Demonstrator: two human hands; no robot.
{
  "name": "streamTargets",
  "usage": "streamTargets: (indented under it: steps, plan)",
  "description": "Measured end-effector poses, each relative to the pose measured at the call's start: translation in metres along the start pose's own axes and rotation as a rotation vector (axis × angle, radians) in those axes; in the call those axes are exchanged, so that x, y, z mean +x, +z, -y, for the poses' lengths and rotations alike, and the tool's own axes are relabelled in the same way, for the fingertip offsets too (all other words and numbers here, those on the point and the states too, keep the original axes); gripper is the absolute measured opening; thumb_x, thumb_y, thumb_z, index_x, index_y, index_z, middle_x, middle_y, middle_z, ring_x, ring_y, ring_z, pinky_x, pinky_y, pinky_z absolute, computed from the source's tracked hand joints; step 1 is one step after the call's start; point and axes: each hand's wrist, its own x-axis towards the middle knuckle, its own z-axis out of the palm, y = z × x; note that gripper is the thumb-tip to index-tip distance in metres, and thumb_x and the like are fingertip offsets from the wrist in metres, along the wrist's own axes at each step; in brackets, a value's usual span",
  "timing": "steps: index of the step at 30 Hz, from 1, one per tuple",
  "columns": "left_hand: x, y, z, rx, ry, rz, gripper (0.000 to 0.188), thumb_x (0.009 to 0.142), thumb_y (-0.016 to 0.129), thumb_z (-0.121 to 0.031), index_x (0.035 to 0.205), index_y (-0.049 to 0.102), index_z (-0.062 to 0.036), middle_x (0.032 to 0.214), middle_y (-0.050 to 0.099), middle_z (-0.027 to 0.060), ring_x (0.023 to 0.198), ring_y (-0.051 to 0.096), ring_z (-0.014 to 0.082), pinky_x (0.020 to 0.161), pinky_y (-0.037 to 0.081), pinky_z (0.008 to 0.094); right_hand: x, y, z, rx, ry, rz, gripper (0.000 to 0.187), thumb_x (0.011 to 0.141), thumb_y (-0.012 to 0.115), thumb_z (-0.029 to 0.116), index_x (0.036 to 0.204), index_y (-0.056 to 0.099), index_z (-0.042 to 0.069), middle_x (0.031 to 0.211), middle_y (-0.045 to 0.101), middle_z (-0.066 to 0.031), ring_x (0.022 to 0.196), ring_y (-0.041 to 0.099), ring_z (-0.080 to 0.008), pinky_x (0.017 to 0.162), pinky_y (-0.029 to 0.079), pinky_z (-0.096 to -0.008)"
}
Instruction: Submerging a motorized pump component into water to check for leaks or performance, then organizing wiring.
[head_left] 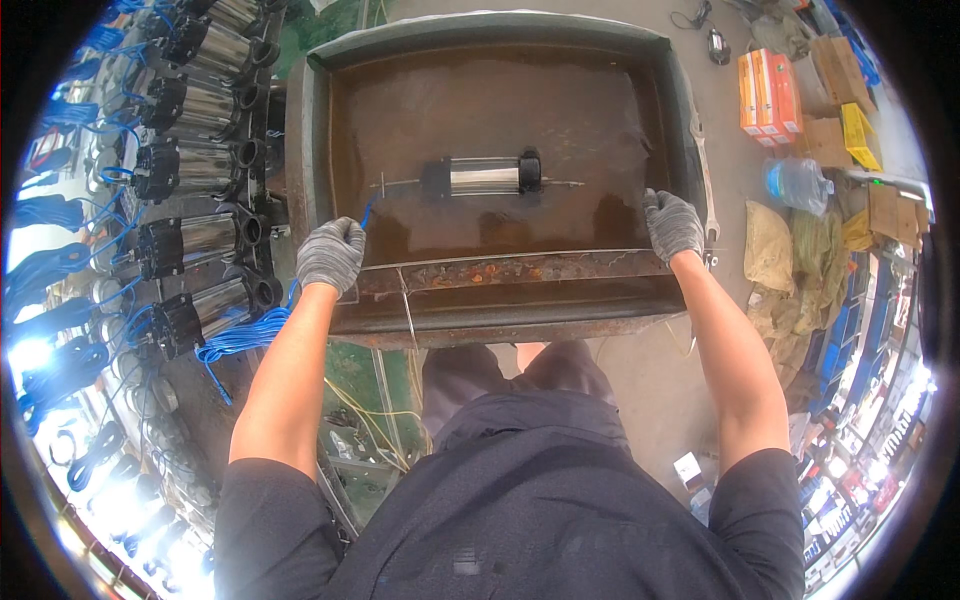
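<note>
A silver cylindrical pump motor with black ends lies in the brown water of a metal tank, a thin rod sticking out at each end. My left hand, in a grey striped glove, is closed at the tank's near left corner. A blue cable runs from near the motor's left rod into that hand and on to a blue coil outside the tank. Over the right wall, my right hand is gloved too, its fingers curled together; whatever they grip is hidden.
A rusty bar crosses the tank's near part. On the right rim lies a wrench. Several silver motors with blue cables line the left side. Orange boxes, a clear plastic bottle and sacks are on the right.
</note>
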Motion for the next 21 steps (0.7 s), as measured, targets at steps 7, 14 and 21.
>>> streamTargets:
  steps: [7,14,21]
  plan:
    - [-0.0001,-0.0005,-0.0006,-0.011,0.024,-0.016,0.035,0.1,0.053,-0.037,0.106,0.074,-0.0094,0.103,0.072,0.0235,0.099,0.067,0.045,0.087,0.053,0.0529,0.0026,0.0045,-0.005,0.0,-0.02,-0.021,0.048,0.105,0.046,0.046,0.117,0.072,0.008,0.113,0.071,-0.0249,0.111,0.065,-0.0444,0.096,0.051,-0.0527]
    - [-0.0011,-0.0022,-0.0025,-0.022,0.0,0.003,0.035,0.1,0.052,-0.037,0.106,0.073,-0.0094,0.103,0.071,0.0243,0.099,0.067,0.0455,0.087,0.052,0.0531,0.0019,0.0039,-0.0046,0.009,-0.009,-0.025,0.048,0.104,0.046,0.047,0.118,0.072,0.009,0.113,0.071,-0.0242,0.111,0.065,-0.0445,0.096,0.051,-0.0525]
    - [-0.0002,-0.0001,0.0005,-0.008,0.0,-0.006,0.035,0.101,0.052,-0.037,0.106,0.073,-0.0095,0.103,0.071,0.0242,0.099,0.067,0.0449,0.086,0.052,0.0534,0.003,0.0063,-0.0064,0.016,-0.021,-0.042,0.048,0.104,0.046,0.047,0.114,0.073,0.008,0.111,0.071,-0.0246,0.11,0.065,-0.0452,0.095,0.051,-0.0528]
